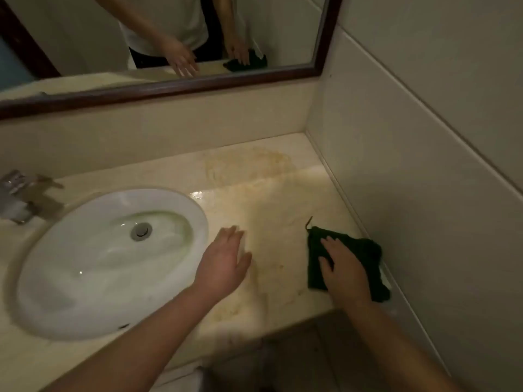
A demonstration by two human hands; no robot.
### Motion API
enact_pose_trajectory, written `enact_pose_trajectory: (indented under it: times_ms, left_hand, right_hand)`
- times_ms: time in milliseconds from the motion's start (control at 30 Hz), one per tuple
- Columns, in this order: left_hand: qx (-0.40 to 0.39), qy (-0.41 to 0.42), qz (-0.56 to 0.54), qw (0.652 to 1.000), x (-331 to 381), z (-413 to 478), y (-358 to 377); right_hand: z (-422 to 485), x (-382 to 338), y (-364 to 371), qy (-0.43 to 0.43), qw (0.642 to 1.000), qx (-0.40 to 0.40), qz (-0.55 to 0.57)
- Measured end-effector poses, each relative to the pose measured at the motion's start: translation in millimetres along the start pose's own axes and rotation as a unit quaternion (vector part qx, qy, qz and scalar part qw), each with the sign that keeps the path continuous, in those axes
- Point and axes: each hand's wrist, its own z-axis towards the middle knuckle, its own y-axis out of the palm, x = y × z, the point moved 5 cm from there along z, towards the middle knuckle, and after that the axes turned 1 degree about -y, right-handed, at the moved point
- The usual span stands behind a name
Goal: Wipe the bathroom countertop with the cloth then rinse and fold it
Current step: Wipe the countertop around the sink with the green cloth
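A dark green cloth (pixel 365 250) lies flat on the beige marble countertop (pixel 271 193), close to the right wall. My right hand (pixel 343 271) presses down on the cloth with its fingers spread. My left hand (pixel 226 263) hovers over the bare counter just right of the sink, palm down, fingers apart and holding nothing. Yellowish stains mark the counter behind and between my hands, and a wet patch glistens near the sink's far right rim.
A white oval sink (pixel 85 278) with a metal drain (pixel 141 231) fills the left of the counter. A chrome tap (pixel 19 196) stands at the far left. A dark-framed mirror (pixel 325 38) hangs above the backsplash. A tiled wall (pixel 424 165) bounds the counter on the right.
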Motion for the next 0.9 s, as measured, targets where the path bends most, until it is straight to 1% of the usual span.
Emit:
enact_pose_trajectory:
  times_ms: [67, 133, 200, 267, 433, 633, 733, 833, 900]
  left_hand:
    - [-0.005, -0.027, 0.042, 0.999, 1.6, 27.1, 11.8]
    - [-0.01, -0.063, 0.073, 0.995, -4.5, 54.2, 22.3]
    - [-0.001, -0.086, 0.09, 0.992, -14.3, 75.6, 32.4]
    - [0.009, -0.091, 0.106, 0.99, -21.2, 94.4, 37.9]
    - [0.02, -0.112, 0.142, 0.983, -31.3, 116.0, 48.3]
    - [0.028, -0.104, 0.141, 0.984, -31.1, 119.6, 52.8]
    - [0.044, -0.103, 0.136, 0.984, -32.3, 120.5, 53.8]
    - [0.052, -0.107, 0.146, 0.982, -32.7, 123.3, 53.7]
    - [0.045, -0.111, 0.151, 0.981, -32.8, 123.9, 55.0]
  right_hand:
    - [7.9, 7.0, 10.3, -0.032, 0.995, -0.025, -0.093]
    - [14.6, 19.0, 19.2, -0.059, 0.986, -0.034, -0.155]
    - [23.6, 29.3, 24.5, -0.07, 0.977, -0.041, -0.196]
    - [44.9, 32.6, 23.5, -0.066, 0.972, -0.029, -0.222]
    - [117.4, 15.8, 21.4, -0.018, 0.979, -0.024, -0.2]
    - [222.9, -26.3, 35.9, -0.007, 0.981, -0.021, -0.194]
    - [281.0, -49.4, 43.4, -0.021, 0.976, -0.014, -0.215]
    - [320.4, -69.3, 54.9, -0.045, 0.968, -0.045, -0.243]
    - [328.5, -83.0, 66.1, -0.082, 0.963, -0.067, -0.248]
